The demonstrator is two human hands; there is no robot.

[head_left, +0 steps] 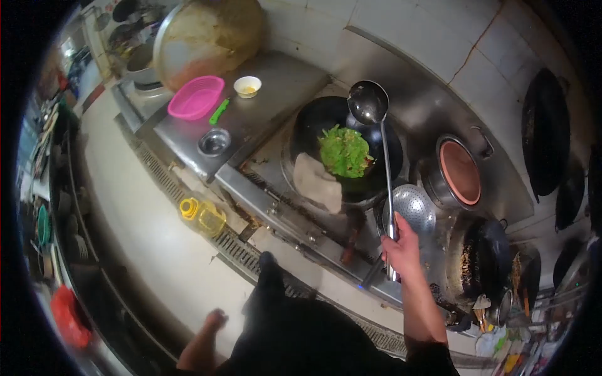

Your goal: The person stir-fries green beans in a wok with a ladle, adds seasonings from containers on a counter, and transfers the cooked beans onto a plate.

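My right hand [403, 248] is closed around the handle of a long metal ladle [369, 102]. The ladle's bowl is raised over the far edge of a black wok [311, 118]. Green leafy vegetables [345, 151] lie in the wok, and a folded grey-beige cloth [316, 183] rests on its near rim. My left hand [216, 319] hangs low beside my body, away from the stove; its fingers look curled but are too dark and blurred to read. A perforated metal strainer [414, 210] lies just beyond my right hand.
On the steel counter [269, 81] are a pink basket [196, 98], a white bowl [248, 87], a green-handled tool [219, 111] and a metal bowl [214, 143]. A yellow oil bottle [204, 217] stands near the floor grate. A pot [459, 172] and stacked woks [483, 257] are at right.
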